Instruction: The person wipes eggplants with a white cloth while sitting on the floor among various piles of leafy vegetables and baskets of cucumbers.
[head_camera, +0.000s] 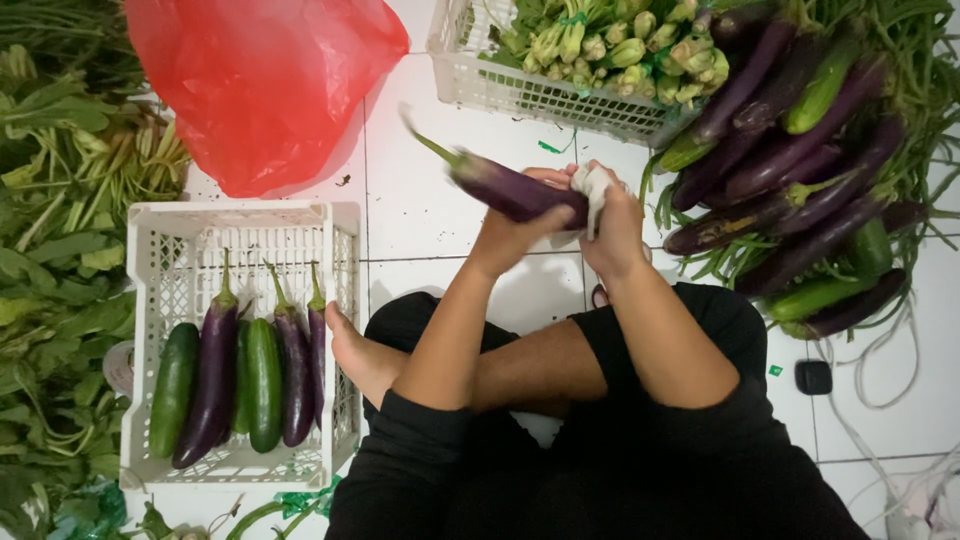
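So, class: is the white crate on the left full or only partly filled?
Partly filled: the white crate holds one row of eggplants and cucumbers; its upper half shows bare mesh.

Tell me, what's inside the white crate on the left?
The white crate holds three purple eggplants and two green cucumbers lying side by side. Anything beneath them is hidden.
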